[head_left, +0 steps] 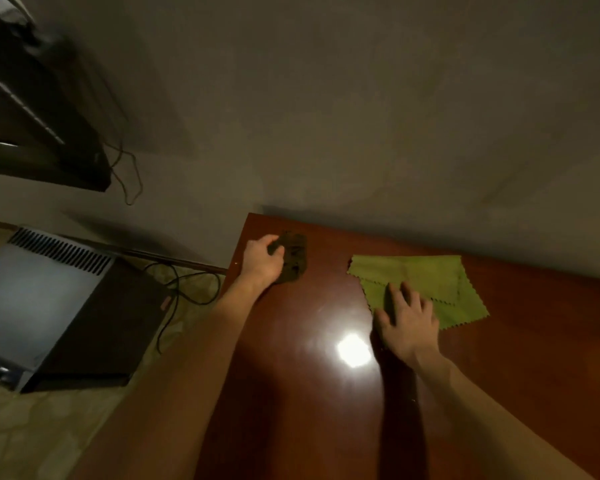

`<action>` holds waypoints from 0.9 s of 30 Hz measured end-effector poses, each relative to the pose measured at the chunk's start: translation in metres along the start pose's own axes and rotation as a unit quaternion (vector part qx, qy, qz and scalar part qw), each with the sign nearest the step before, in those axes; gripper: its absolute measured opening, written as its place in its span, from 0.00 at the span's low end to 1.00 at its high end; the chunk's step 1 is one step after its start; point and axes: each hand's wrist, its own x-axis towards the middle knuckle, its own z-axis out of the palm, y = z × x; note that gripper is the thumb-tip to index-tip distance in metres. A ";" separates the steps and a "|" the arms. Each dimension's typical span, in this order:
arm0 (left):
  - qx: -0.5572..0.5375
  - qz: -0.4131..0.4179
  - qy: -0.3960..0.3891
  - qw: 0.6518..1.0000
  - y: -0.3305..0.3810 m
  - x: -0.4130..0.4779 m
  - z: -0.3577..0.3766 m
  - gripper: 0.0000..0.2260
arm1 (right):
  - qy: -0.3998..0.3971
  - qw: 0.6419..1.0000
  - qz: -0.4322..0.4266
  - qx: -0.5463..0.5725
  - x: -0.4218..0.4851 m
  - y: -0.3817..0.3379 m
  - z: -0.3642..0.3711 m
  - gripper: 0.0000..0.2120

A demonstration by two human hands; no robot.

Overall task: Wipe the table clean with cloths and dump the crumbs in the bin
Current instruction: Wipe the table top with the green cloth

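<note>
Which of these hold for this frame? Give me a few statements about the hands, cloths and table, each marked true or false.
1. The left hand grips a dark cloth near the far left corner of the table. True.
2. The right hand is lifted clear of the green cloth. False: its spread fingers rest on the cloth's near edge.
3. The green cloth is crumpled into a ball. False: it lies flat, folded over, with zigzag edges.
4. The two cloths lie apart. True.
5. A box with a vent sits on the floor left of the table. True.
</note>
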 end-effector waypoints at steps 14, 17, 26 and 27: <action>0.324 0.386 -0.146 0.851 0.044 -0.070 0.104 0.33 | 0.014 0.986 -0.085 -0.142 0.008 0.013 -0.031 0.20; 0.341 0.347 -0.177 0.855 0.051 -0.086 0.129 0.41 | 0.041 0.975 -0.129 -0.175 0.000 0.021 -0.029 0.23; -0.023 0.092 -0.177 0.980 0.040 -0.100 0.110 0.22 | 0.067 0.896 0.066 0.434 -0.002 0.022 -0.026 0.06; -0.057 0.077 -0.200 0.975 0.041 -0.096 0.102 0.15 | 0.072 0.895 0.071 0.434 -0.005 0.017 -0.035 0.06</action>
